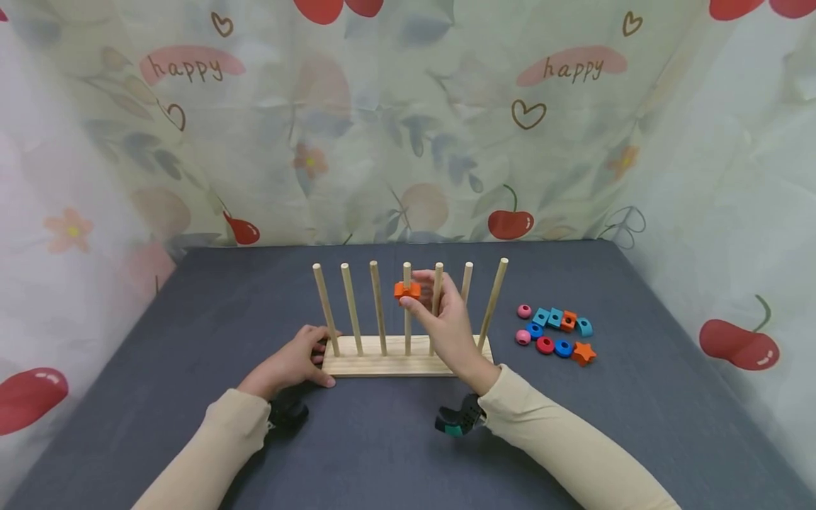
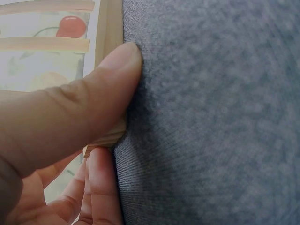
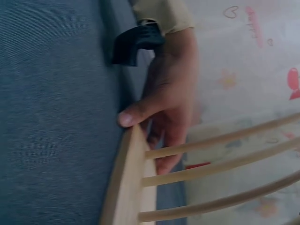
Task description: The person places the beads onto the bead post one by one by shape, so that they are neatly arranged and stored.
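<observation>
A wooden base point(image 1: 389, 367) with several upright rods stands on the dark cloth. At its left end my left hand point(image 1: 292, 360) grips the corner, thumb in front and fingers curled behind; the left wrist view shows the thumb of this hand point(image 2: 70, 112) against the base point(image 2: 110, 28). My right hand point(image 1: 451, 329) pinches an orange bead point(image 1: 406, 291) near the top of the fourth rod from the left, the rod's tip showing above it. The right wrist view shows the left hand point(image 3: 172, 89) at the base's end point(image 3: 133, 178), but not the right hand.
Right of the base lie several loose beads: pink balls point(image 1: 524, 311), light blue pieces point(image 1: 555, 317), an orange cube point(image 1: 569, 321), a red ring point(image 1: 545, 345), blue rings point(image 1: 563, 348) and an orange star point(image 1: 584, 353). A patterned curtain point(image 1: 382, 142) hangs behind the table.
</observation>
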Demonstrator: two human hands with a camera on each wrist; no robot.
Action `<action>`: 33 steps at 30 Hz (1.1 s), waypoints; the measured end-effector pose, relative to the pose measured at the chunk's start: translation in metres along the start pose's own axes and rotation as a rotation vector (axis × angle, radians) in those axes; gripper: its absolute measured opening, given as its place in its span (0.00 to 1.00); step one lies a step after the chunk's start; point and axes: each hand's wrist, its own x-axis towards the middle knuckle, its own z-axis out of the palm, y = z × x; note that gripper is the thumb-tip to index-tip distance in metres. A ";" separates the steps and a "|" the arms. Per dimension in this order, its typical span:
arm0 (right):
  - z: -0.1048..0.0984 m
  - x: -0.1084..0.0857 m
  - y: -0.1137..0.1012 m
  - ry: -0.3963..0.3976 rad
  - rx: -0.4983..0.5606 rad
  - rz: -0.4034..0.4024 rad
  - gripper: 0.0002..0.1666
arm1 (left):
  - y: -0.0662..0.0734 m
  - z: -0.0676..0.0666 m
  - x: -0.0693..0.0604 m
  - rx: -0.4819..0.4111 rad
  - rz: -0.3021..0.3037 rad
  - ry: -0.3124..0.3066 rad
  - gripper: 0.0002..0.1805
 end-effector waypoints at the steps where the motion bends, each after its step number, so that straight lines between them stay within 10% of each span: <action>1: 0.000 -0.002 0.003 -0.005 -0.006 0.014 0.24 | 0.000 0.000 0.000 0.004 -0.001 0.002 0.46; 33: -0.001 -0.028 0.053 -0.113 -0.201 0.313 0.19 | -0.002 0.000 0.002 0.040 -0.012 0.017 0.45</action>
